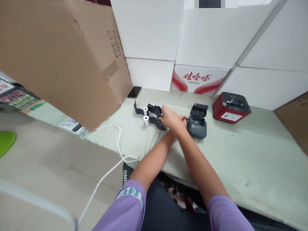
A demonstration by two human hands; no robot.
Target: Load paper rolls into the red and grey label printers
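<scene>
My arms cross over the pale green cloth. My right hand (169,117) reaches left to a black wrapper (154,119) holding small white paper rolls (146,120). Its fingers curl around one white roll (162,115). My left hand (184,120) passes under the right wrist and is mostly hidden. What shows of it grips the left edge of a small grey printer (197,125), whose lid (199,110) stands open.
A red printer (230,107) sits to the right. A black phone (134,92) lies by a big cardboard box (60,54). White cartons (154,38) line the back. A white cable (113,160) runs across the cloth. A keypad device (16,98) is at far left.
</scene>
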